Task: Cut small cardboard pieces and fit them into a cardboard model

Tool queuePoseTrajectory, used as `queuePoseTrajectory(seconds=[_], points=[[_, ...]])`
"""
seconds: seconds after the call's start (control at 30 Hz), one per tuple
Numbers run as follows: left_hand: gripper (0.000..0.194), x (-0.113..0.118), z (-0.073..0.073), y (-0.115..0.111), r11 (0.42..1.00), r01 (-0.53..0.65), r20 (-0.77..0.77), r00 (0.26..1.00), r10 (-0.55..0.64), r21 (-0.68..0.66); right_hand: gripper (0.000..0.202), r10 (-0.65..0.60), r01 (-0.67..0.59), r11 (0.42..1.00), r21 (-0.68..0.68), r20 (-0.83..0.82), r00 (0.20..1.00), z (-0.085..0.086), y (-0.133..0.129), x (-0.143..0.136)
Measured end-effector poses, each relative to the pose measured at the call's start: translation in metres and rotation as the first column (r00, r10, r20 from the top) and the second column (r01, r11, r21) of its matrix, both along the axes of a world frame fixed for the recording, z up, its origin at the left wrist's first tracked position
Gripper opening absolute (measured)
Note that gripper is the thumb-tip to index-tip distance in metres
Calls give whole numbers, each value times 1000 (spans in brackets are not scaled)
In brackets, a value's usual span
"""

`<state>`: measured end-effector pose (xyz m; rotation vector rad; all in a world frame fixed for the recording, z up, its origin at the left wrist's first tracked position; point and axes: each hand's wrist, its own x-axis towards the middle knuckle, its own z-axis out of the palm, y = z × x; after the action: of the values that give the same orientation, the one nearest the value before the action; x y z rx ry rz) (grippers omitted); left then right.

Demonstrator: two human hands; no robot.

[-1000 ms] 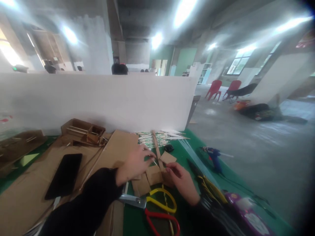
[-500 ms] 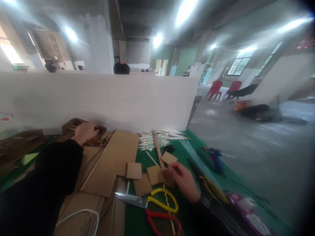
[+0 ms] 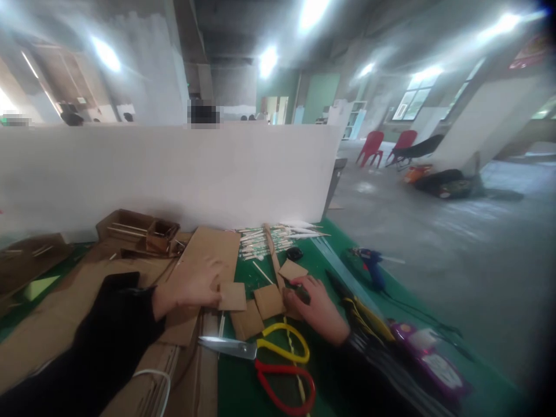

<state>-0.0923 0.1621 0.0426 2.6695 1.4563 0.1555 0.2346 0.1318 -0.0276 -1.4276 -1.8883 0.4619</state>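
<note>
My left hand (image 3: 195, 284) is over the large cardboard sheet (image 3: 212, 246), fingers apart. Its thumb side is at the edge of a small cardboard square (image 3: 233, 297); whether it touches is unclear. My right hand (image 3: 321, 310) rests by more small squares, thumb and index finger apart with a gap between them. Nearest its fingertips are a tilted square (image 3: 292, 270) and another square (image 3: 269, 301); one more piece is partly covered by the hand. A further square (image 3: 247, 320) lies between the hands. Just below are scissors (image 3: 234, 347) with yellow and red handles.
A cardboard box (image 3: 125, 226) with thin sticks stands at back left, against a white partition (image 3: 174, 174). Several wrapped sticks (image 3: 254, 243) lie under a cardboard strip (image 3: 273, 249). At right are a glue gun (image 3: 371, 266), yellow-handled pliers (image 3: 369, 318) and a purple item (image 3: 434, 359).
My left hand has left the cardboard box and come right and nearer, to the small square. My right hand's thumb and finger have parted beside the squares. The view has shifted slightly.
</note>
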Motion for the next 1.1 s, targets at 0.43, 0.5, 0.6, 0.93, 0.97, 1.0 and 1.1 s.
queuePoseTrajectory(seconds=[0.43,0.5,0.6,0.93,0.97,1.0,1.1], points=[[77,45,-11,-33,998,59,180,982,-56,-7,25,2,-29,994,-103,-249,968,3,-2,1],[79,53,-7,-40,999,44,274,961,-37,-21,23,-13,-28,993,-114,-342,939,12,-3,4],[75,68,-2,-52,995,64,409,912,-27,-77,25,-10,-59,989,-134,-463,886,28,-9,5],[85,97,5,-78,970,241,678,717,-162,-24,22,-113,-482,857,-184,-979,172,49,-50,-56],[85,97,4,-80,975,218,680,721,-133,-40,23,-102,-459,870,-180,-976,190,49,-51,-59],[86,97,3,-81,979,195,679,727,-104,-60,24,-91,-432,883,-182,-970,223,48,-51,-61],[89,98,-2,-84,986,148,670,740,-60,-75,25,-94,-371,901,-226,-935,342,45,-50,-62]])
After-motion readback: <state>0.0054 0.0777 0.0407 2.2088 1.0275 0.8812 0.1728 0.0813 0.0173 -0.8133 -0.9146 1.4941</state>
